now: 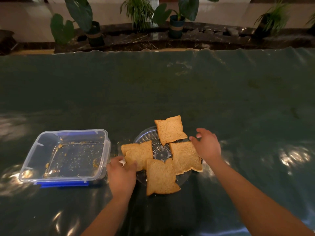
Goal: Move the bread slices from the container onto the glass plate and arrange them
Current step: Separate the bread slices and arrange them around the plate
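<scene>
Several brown bread slices lie in a pinwheel on the glass plate (161, 151): a far slice (170, 129), a right slice (185, 156), a near slice (160, 178) and a left slice (139, 154). My left hand (121, 176) pinches the near-left corner of the left slice. My right hand (207, 144) hovers with fingers spread just right of the right slice, its fingertips close to the slice's far corner. The clear plastic container (65, 156) with blue clips sits to the left, holding only crumbs.
The dark green plastic-covered table (153, 91) stretches far beyond the plate. Potted plants (177, 23) line a dark marble ledge behind the table's far edge. Crumbs lie between container and plate.
</scene>
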Tool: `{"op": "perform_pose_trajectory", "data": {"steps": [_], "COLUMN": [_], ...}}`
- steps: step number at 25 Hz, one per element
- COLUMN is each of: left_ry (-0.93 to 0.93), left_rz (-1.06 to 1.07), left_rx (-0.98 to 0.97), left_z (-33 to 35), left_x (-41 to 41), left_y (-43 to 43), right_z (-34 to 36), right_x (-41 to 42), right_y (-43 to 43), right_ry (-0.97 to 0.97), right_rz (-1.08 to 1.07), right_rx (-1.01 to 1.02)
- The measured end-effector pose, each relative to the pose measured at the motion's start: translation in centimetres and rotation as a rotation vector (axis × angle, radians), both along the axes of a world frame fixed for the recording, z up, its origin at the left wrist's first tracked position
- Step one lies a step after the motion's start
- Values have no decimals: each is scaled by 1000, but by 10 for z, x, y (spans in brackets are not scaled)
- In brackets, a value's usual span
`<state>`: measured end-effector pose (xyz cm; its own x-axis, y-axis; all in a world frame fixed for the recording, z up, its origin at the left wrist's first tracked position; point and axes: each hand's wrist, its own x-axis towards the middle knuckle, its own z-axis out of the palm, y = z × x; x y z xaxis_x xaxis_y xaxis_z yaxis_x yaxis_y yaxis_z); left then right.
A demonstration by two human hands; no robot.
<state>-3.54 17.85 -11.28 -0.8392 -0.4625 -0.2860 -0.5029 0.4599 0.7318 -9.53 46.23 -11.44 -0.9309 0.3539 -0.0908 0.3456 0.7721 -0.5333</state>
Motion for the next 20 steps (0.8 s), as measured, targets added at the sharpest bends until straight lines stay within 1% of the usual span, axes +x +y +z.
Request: {"op": "perform_pose_trajectory", "data": {"steps": [2,4,5,6,8,10,13,18,20], "left_ry": [73,80,56,24,-14,2,23,27,-13], "left_rz": [-144,-184,-174,-149,-104,-104,-87,-150,-139], "left_rx": [-150,-195,-186,-160,-107,-92,-76,-121,-81], "left_z": [4,5,5,5,1,-3,-2,1,4], "left_x": [15,21,20,17,12,9,-3,-16,-16], "left_y": [12,21,22,21,16,12,9,3,-1], "right_z": [8,18,23,28,29,21,8,10,9], "right_x": [-18,-29,-29,-24,2,40,75,67,71], "right_y": [-10,-18,-22,-25,-32,-39,-42,-35,-36], "right_ry": [-17,23,66,106,135,78,5,72,67], "right_rz": [63,111,122,124,117,134,162,123,120], "right_rx": [85,164,160,120,-23,-131,-157,-145,-150]}}
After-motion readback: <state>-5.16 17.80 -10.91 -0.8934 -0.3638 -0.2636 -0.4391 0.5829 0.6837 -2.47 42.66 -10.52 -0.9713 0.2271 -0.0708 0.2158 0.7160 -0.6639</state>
